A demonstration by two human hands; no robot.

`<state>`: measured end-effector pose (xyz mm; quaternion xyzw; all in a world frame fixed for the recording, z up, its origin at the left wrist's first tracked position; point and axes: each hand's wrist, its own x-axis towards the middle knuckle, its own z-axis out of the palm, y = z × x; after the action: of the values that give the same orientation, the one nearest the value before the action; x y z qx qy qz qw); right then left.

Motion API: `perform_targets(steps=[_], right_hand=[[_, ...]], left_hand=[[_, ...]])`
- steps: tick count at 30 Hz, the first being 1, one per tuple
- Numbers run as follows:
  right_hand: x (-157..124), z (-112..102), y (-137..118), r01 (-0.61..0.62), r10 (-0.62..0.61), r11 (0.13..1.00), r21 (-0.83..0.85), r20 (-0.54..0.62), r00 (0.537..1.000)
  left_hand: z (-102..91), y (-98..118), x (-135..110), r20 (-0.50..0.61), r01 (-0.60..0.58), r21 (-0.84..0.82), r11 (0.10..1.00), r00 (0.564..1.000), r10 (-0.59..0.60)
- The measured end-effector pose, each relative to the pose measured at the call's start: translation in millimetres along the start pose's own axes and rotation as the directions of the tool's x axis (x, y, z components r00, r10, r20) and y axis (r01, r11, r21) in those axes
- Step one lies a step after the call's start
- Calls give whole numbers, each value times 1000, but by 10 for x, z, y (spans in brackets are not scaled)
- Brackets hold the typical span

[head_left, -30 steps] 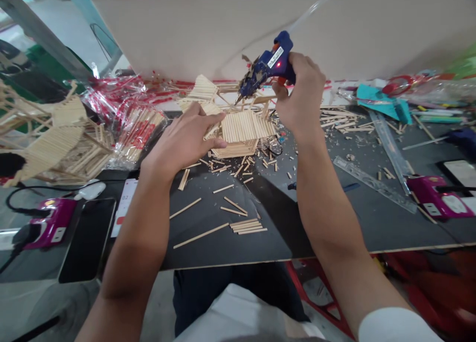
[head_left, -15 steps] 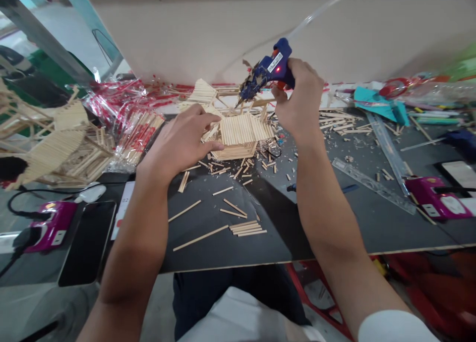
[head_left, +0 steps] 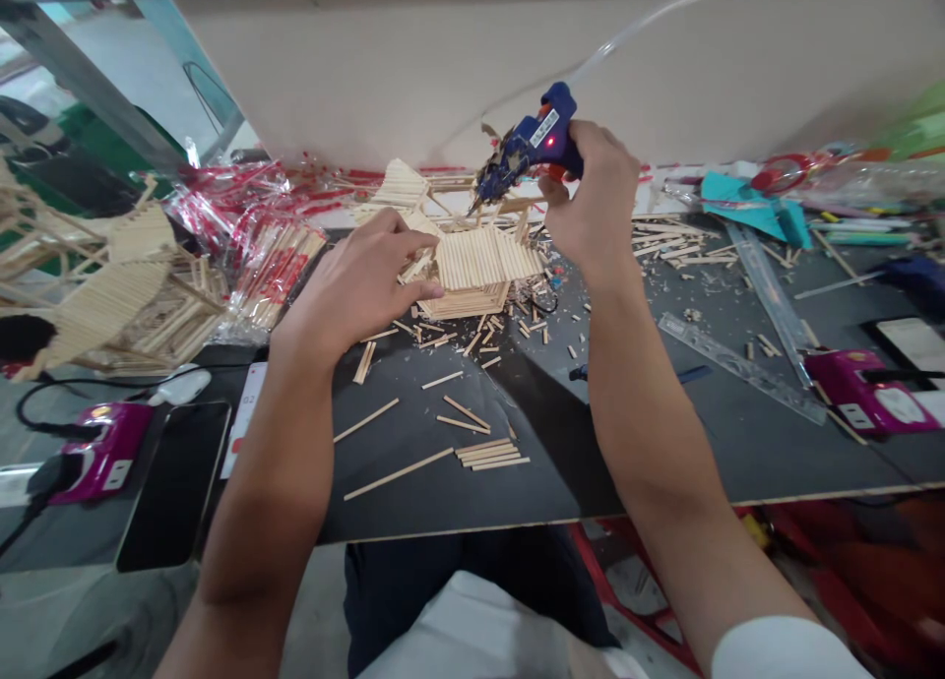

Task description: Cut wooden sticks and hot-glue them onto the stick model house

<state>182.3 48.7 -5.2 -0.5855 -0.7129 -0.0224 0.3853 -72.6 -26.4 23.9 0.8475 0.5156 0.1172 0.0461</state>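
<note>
A small model built of wooden sticks [head_left: 479, 258], with a slatted roof, stands at the back of the dark table. My left hand [head_left: 361, 276] grips its left side, thumb at the front and fingers behind; the fingertips are partly hidden. In my right hand [head_left: 595, 192] is a blue hot glue gun [head_left: 542, 138] with a lit red light and a clear glue stick rising from its back. Its dirty nozzle points down and left, close over the model's rear. Whether the nozzle touches a stick I cannot tell.
Cut sticks [head_left: 491, 453] and scraps lie in front of the model. At left are another stick structure [head_left: 110, 305], plastic-wrapped sticks [head_left: 270, 266], a phone [head_left: 175, 484] and a purple power socket [head_left: 110, 448]. Clear rulers [head_left: 742, 369] and a second purple socket [head_left: 867, 394] lie at right.
The glue gun and my right hand have shifted very slightly down and left. My left hand keeps its hold on the model.
</note>
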Motion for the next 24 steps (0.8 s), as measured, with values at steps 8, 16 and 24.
perform_targets(steps=[8, 16, 24], right_hand=[[-13, -39, -37, -23, 24, 999, -33, 25, 999], [-10, -41, -49, -36, 38, 999, -31, 40, 998], [-10, -47, -36, -34, 36, 999, -36, 44, 998]], left_hand=[[-6, -2, -10, 26, -3, 19, 1000, 1000, 3], [-10, 41, -30, 42, -14, 40, 999, 999, 12], [-36, 77, -32, 49, -5, 66, 998, 999, 1]])
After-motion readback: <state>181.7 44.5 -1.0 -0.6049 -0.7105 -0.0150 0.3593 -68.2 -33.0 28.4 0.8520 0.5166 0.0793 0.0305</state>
